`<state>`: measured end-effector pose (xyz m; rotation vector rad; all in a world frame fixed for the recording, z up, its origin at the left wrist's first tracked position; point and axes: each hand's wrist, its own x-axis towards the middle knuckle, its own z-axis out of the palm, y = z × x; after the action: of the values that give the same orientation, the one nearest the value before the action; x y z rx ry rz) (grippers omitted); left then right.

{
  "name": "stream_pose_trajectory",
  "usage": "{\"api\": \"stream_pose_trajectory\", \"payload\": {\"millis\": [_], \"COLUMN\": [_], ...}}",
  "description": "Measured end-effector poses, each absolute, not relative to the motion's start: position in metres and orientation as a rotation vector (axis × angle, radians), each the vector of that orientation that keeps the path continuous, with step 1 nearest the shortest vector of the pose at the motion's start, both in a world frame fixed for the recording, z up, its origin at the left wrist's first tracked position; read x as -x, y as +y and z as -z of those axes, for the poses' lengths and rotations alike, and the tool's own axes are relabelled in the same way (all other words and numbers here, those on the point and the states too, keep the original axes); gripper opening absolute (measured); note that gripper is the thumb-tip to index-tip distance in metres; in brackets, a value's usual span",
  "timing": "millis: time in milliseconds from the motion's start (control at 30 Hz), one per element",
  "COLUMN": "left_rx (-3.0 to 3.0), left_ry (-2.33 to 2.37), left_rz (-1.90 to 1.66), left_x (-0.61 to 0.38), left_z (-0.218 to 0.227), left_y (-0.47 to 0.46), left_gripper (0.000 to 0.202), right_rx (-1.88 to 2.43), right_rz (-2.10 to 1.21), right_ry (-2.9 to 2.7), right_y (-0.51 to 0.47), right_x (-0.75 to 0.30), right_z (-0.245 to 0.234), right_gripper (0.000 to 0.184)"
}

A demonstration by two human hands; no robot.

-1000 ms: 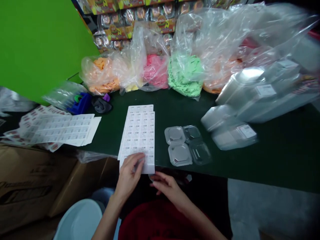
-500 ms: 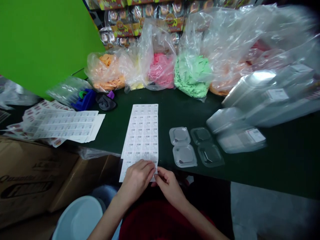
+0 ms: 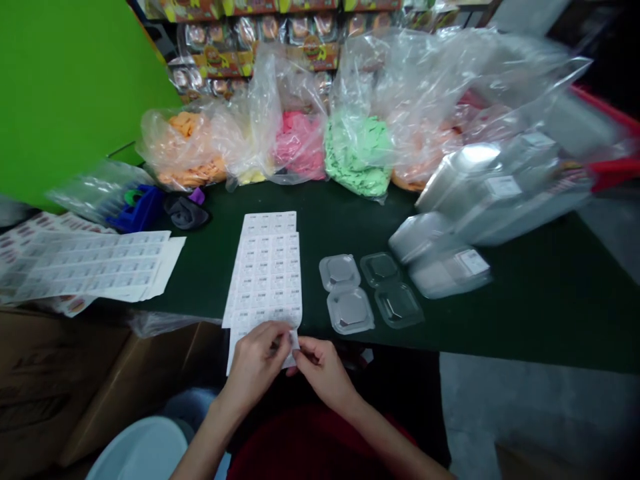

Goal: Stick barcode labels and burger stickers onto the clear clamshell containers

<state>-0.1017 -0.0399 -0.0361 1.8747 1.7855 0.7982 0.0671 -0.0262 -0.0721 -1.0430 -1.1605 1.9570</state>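
A white sheet of barcode stickers (image 3: 269, 267) lies on the dark green table (image 3: 525, 313), its near end hanging over the front edge. My left hand (image 3: 257, 363) is closed on that near end, fingers curled over the lowest rows. My right hand (image 3: 320, 367) meets it at the sheet's lower right corner, fingertips pinched on the sheet's edge or a sticker. Just right of the sheet lie two open clear clamshell boxes (image 3: 367, 293), empty.
More sticker sheets (image 3: 95, 267) are stacked at the left. Plastic bags of orange (image 3: 187, 150), pink (image 3: 300, 143) and green (image 3: 357, 150) pieces line the back. Bagged stacks of clear boxes (image 3: 480, 200) lie at the right. Cardboard cartons (image 3: 65, 387) stand below left.
My right hand rose from below the table edge to the sheet's lower right corner and pinched there beside my left hand. The view shifted slightly.
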Motion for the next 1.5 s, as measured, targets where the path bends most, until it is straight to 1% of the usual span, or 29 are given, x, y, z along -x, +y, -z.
{"api": "stream_pose_trajectory", "payload": {"millis": [100,167,233,300,367,400,433,500,567,633,767,900,967,1100,1167,1233,1300,1367,1400,1433,1500], "left_rx": [-1.395,-1.065,-0.827,-0.812,-1.113,-1.393,-1.722,-2.166,-2.304,-2.218,-1.875,-1.815,-1.770,-1.491,-1.386,-1.393,-1.491,-1.591,-1.621,-1.631,-1.580], "left_ry": [1.883,1.918,1.963,2.064,2.170,2.158,2.060,1.748,1.539,1.499,1.601,1.495,1.494,1.604,1.572,1.515,1.460,1.420,1.411,1.419,1.493], "left_rz": [-0.975,-1.170,-1.375,-1.520,-1.567,-1.550,-1.518,-1.419,-1.346,-1.300,-1.174,-1.040,-1.061,-1.262,-1.290,-1.247,-1.158,-1.071,-1.053,-1.070,-1.195], "left_x": [0.109,0.114,0.116,0.110,0.093,0.083,0.071,0.050,0.036,0.032,0.039,0.043,0.041,0.030,0.022,0.014,0.007,0.003,0.002,0.001,0.000], "left_z": [0.047,0.053,0.052,0.043,0.030,0.023,0.018,0.012,0.011,0.011,0.000,-0.009,-0.008,-0.001,0.000,-0.001,-0.002,-0.002,-0.003,-0.005,-0.009], "left_y": [-0.029,-0.018,-0.010,-0.009,-0.016,-0.021,-0.026,-0.036,-0.043,-0.045,-0.038,-0.023,-0.017,-0.009,-0.007,-0.006,-0.005,-0.003,-0.002,-0.001,0.000], "left_gripper": [0.020,0.028,0.032,0.028,0.017,0.011,0.011,0.029,0.040,0.041,0.041,0.010,0.012,0.013,0.015,0.010,0.013,0.006,0.008,0.014,0.017], "right_rx": [1.093,1.133,1.170,1.229,1.271,1.258,1.223,1.142,1.122,1.156,1.186,1.184,1.219,1.303,1.303,1.270,1.227,1.197,1.192,1.199,1.253], "right_rz": [-1.972,-1.980,-1.984,-1.934,-1.849,-1.823,-1.819,-1.840,-1.835,-1.808,-1.790,-1.808,-1.766,-1.635,-1.625,-1.639,-1.644,-1.648,-1.651,-1.644,-1.541], "right_ry": [-1.084,-1.025,-0.999,-1.072,-1.145,-1.131,-1.075,-0.890,-0.762,-0.747,-0.952,-1.118,-1.148,-1.100,-1.091,-1.113,-1.149,-1.182,-1.189,-1.186,-1.171], "right_y": [-0.022,-0.020,-0.019,-0.018,-0.018,-0.017,-0.016,-0.012,-0.008,-0.004,-0.001,-0.003,-0.002,0.003,0.006,0.007,0.006,0.003,0.002,0.001,0.002], "right_x": [-0.065,-0.067,-0.073,-0.084,-0.097,-0.103,-0.108,-0.116,-0.122,-0.127,-0.137,-0.144,-0.151,-0.169,-0.177,-0.180,-0.179,-0.177,-0.176,-0.178,-0.186], "right_z": [0.075,0.074,0.068,0.056,0.040,0.032,0.025,0.016,0.015,0.017,0.018,0.009,0.004,-0.001,-0.002,-0.002,-0.002,-0.002,-0.002,-0.001,0.005], "right_gripper": [0.032,0.040,0.051,0.053,0.048,0.047,0.045,0.041,0.035,0.030,0.026,0.023,0.022,0.026,0.026,0.025,0.021,0.018,0.018,0.020,0.033]}}
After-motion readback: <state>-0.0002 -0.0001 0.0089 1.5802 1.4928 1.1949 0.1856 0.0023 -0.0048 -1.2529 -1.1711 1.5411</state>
